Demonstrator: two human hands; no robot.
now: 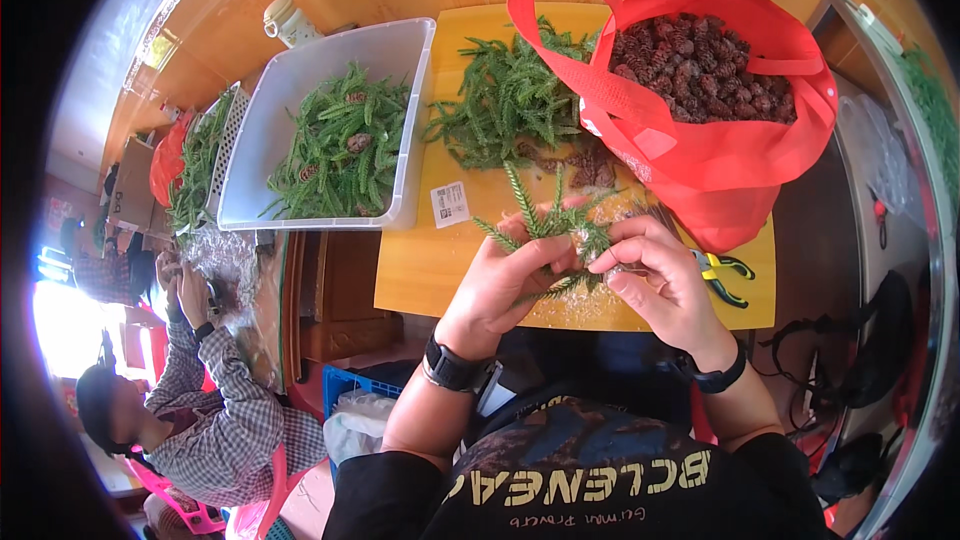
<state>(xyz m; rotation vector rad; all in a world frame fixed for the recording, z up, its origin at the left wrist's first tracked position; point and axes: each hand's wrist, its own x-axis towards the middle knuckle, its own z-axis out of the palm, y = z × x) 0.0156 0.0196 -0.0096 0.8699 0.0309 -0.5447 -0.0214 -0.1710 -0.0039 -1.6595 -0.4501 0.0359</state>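
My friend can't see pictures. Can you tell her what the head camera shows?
Two bare hands, left hand and right hand, hold a bunch of green sprigs over a yellow board. Behind sit a red bag of pine cones, a sprig-filled white tub, and yellow-handled pliers.

both hands (510, 280) (655, 275) around green fir sprigs (550, 225) above yellow table (430, 270), red bag (720, 140) alongside

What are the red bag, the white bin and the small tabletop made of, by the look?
Red bag: looks like non-woven fabric, matte, soft creases, floppy loop handles. White bin: likely plastic, smooth, slightly translucent, moulded rim. Small tabletop: probably wood or laminate, yellow, smooth with slight sheen; grain not clear. Sprig in both hands: green needles, real or artificial unclear.
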